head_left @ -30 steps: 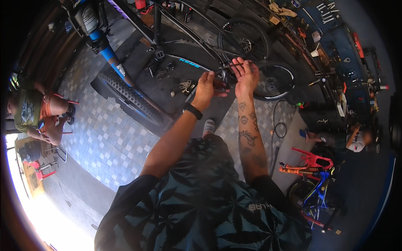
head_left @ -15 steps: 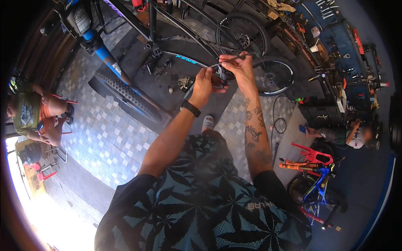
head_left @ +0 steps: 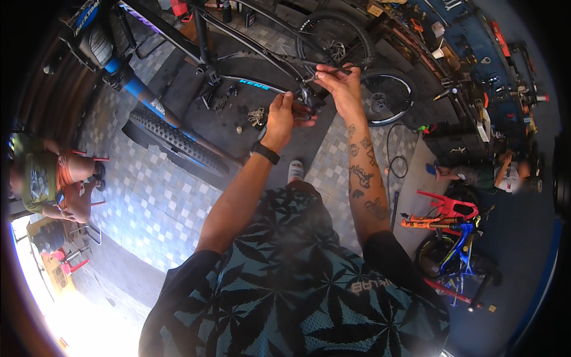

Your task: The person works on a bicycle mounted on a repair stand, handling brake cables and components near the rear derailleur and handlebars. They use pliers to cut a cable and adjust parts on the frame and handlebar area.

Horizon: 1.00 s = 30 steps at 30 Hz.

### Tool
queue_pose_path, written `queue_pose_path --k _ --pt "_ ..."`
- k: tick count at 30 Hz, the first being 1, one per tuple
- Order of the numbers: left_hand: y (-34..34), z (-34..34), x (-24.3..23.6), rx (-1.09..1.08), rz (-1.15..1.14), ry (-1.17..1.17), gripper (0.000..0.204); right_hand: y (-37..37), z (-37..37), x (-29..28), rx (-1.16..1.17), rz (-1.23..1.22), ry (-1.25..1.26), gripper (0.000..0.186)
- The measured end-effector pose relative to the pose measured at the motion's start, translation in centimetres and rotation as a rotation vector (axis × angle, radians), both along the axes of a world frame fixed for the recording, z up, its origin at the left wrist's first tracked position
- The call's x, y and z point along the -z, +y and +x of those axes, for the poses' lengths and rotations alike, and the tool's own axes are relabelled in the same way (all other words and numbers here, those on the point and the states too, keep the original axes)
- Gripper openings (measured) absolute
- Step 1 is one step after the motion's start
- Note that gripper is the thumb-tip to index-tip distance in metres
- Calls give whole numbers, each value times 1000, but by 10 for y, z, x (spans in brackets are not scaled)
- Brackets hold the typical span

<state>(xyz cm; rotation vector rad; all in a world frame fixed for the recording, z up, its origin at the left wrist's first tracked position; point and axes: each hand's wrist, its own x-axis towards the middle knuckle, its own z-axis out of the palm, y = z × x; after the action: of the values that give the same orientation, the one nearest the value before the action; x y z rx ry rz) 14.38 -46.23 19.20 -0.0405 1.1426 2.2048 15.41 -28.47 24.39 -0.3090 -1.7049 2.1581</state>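
A black bicycle frame (head_left: pixel 275 55) spans the upper middle, with a dark derailleur-like mechanism (head_left: pixel 308 95) at its rear end. My left hand (head_left: pixel 282 119) has its fingers curled round that mechanism from the left, partly hiding it. My right hand (head_left: pixel 340 86) is just above and to the right, pinching a thin dark strand or rod (head_left: pixel 342 69); which of these it is, I cannot tell. A blue-and-black bike fork (head_left: pixel 140 90) slopes down at upper left.
Wheels (head_left: pixel 386 98) stand behind the hands, near a tool wall (head_left: pixel 488 71). Small parts (head_left: pixel 257 117) lie on a dark mat. A seated person (head_left: pixel 56 178) is at left, another (head_left: pixel 499 175) at right beside a colourful bike (head_left: pixel 452 253). A looped hose (head_left: pixel 397 166) lies on tiles.
My right hand has gone from raised, loosely spread fingers to a pinch, moving up slightly. My left hand stays at the mechanism. The view has shifted a little.
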Motion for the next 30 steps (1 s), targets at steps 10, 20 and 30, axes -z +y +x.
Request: queue_pose_path --k 10,20,30 --pt "3 1 2 9 -11 -27 43 10 28 -12 218 -851 -28 18" --pt "1 0 0 54 -101 16 42 -78 90 24 368 -187 -397 29" --pt "-3 -9 4 93 -133 61 36 -83 88 39 399 -179 -349 24"
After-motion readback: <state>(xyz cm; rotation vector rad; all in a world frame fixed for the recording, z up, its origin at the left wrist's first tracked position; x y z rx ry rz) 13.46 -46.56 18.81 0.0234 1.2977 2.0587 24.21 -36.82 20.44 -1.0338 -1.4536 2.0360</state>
